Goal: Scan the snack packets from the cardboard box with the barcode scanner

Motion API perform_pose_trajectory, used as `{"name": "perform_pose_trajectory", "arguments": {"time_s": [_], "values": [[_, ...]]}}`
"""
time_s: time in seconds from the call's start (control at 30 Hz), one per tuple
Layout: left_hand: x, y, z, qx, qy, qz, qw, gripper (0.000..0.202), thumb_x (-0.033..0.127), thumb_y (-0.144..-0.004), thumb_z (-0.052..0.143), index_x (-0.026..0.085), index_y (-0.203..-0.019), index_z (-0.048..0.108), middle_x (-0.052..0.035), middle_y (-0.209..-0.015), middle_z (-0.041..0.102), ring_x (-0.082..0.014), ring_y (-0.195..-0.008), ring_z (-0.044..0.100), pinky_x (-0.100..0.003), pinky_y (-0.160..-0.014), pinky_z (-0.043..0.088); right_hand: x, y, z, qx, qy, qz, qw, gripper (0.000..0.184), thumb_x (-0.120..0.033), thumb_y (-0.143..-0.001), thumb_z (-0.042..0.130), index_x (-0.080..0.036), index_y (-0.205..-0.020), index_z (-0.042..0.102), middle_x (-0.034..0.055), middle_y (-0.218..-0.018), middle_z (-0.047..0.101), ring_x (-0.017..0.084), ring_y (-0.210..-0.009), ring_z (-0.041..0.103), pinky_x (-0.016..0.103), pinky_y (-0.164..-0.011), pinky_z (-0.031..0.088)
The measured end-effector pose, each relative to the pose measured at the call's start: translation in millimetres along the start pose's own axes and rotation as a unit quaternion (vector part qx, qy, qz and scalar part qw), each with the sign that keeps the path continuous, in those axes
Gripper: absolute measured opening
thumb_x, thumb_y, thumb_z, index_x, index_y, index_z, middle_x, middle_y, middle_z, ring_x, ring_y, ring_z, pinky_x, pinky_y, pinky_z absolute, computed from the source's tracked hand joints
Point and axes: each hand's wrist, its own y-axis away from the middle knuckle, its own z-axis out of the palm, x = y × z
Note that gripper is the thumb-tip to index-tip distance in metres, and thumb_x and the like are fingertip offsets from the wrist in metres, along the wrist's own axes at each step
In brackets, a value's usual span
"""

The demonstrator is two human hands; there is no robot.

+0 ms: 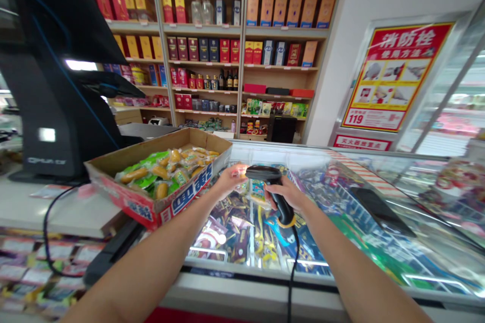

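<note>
My right hand (pixel 290 193) is wrapped round the handle of a black barcode scanner (pixel 264 173), whose cord runs down over the front edge of the freezer. The scanner's head points left. Just off its tip, my left hand (pixel 227 182) pinches a small packet (pixel 239 170), lit bright by the scanner's light; its print is too small and washed out to read. Both hands are held above the glass top of a chest freezer (pixel 303 149) filled with colourful wrapped packs. To the left of my left hand stands an open cardboard box (pixel 125 202) of yellow snacks (pixel 166 169) in clear and green wrappers.
A black checkout terminal (pixel 56 111) stands on the white counter (pixel 22 207) at the left. A dark phone-like slab (pixel 381 211) lies on the freezer glass at the right. Behind are shelves (pixel 200 28) of boxes and bottles, and a red wall poster (pixel 397 78).
</note>
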Motion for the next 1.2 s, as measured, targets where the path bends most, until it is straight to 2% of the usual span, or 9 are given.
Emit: {"name": "perform_pose_trajectory", "arguments": {"time_s": [0.2,0.37,0.53,0.7,0.77,0.83,0.9,1.0,1.2], "values": [[-1,-1,0.6,0.006,-0.015,-0.002,1.000,0.059,0.023,-0.053,0.083,0.016,-0.110,0.066,-0.0007,-0.073,0.064,-0.0117,-0.056,0.056,-0.022,-0.045,0.047,0,-2,0,0.003,-0.013,-0.003,1.000,0.023,-0.036,-0.064,0.069,-0.015,-0.065,0.059,0.0023,-0.055,0.064,0.013,-0.034,0.054,0.024,-0.034,0.040],[-6,-5,-0.9,0.028,0.063,-0.042,0.997,0.042,0.023,-0.047,0.088,0.012,-0.078,0.063,0.0001,-0.070,0.062,-0.0116,-0.061,0.059,-0.029,-0.058,0.056,12,-6,-4,0.006,-0.024,-0.003,1.000,0.027,-0.038,-0.065,0.071,-0.014,-0.072,0.060,0.0019,-0.056,0.064,0.013,-0.034,0.053,0.024,-0.036,0.041],[-5,-9,-1.4,0.053,0.178,-0.061,0.981,0.034,0.016,-0.056,0.084,0.013,-0.074,0.054,0.0009,-0.063,0.061,-0.0109,-0.058,0.062,-0.032,-0.071,0.057,15,-9,-1,0.021,-0.023,0.009,0.999,0.027,-0.038,-0.065,0.071,-0.014,-0.072,0.060,0.0022,-0.056,0.064,0.013,-0.035,0.054,0.024,-0.035,0.040],[19,-12,-4.5,0.107,0.253,-0.003,0.962,0.030,0.022,-0.072,0.075,0.018,-0.082,0.048,0.0038,-0.063,0.060,-0.0105,-0.056,0.062,-0.031,-0.070,0.057,-17,-21,14,0.030,-0.013,-0.007,0.999,0.026,-0.038,-0.065,0.070,-0.015,-0.068,0.059,0.0027,-0.057,0.065,0.014,-0.036,0.055,0.025,-0.036,0.043],[34,-14,-10.4,0.171,0.291,0.031,0.941,0.021,0.026,-0.081,0.067,0.019,-0.086,0.048,0.0020,-0.072,0.063,-0.0118,-0.067,0.066,-0.033,-0.076,0.057,-33,-30,22,0.023,-0.007,-0.022,0.999,0.025,-0.037,-0.064,0.070,-0.014,-0.070,0.060,0.0026,-0.056,0.064,0.014,-0.036,0.056,0.025,-0.036,0.043],[48,-16,-17.5,0.252,0.332,0.079,0.906,0.007,0.025,-0.091,0.054,0.020,-0.093,0.050,-0.0024,-0.091,0.067,-0.0127,-0.089,0.068,-0.031,-0.085,0.055,-46,-39,29,0.021,-0.002,-0.036,0.999,0.025,-0.036,-0.063,0.070,-0.015,-0.071,0.061,0.0026,-0.055,0.064,0.014,-0.036,0.055,0.025,-0.035,0.042],[58,-17,-23.3,0.305,0.362,0.114,0.874,0.013,0.024,-0.095,0.044,0.021,-0.105,0.052,-0.0071,-0.117,0.063,-0.0134,-0.113,0.061,-0.028,-0.092,0.052,-55,-47,37,0.013,0.008,-0.038,0.999,0.025,-0.036,-0.063,0.070,-0.015,-0.072,0.061,0.0030,-0.055,0.064,0.015,-0.035,0.055,0.025,-0.034,0.041],[64,-15,-26.0,0.303,0.403,0.119,0.855,0.027,0.026,-0.096,0.043,0.022,-0.123,0.049,-0.0116,-0.138,0.051,-0.0152,-0.131,0.046,-0.026,-0.097,0.049,-60,-53,47,0.000,0.021,-0.034,0.999,0.024,-0.036,-0.063,0.069,-0.015,-0.071,0.061,0.0031,-0.053,0.064,0.015,-0.035,0.055,0.026,-0.035,0.042],[63,-10,-25.7,0.279,0.441,0.114,0.845,0.038,0.022,-0.095,0.044,0.023,-0.134,0.044,-0.0104,-0.144,0.046,-0.0147,-0.135,0.042,-0.026,-0.099,0.049,-50,-50,46,0.010,-0.003,-0.029,1.000,0.024,-0.035,-0.062,0.070,-0.015,-0.071,0.061,0.0021,-0.055,0.064,0.015,-0.035,0.055,0.026,-0.035,0.043]]}}
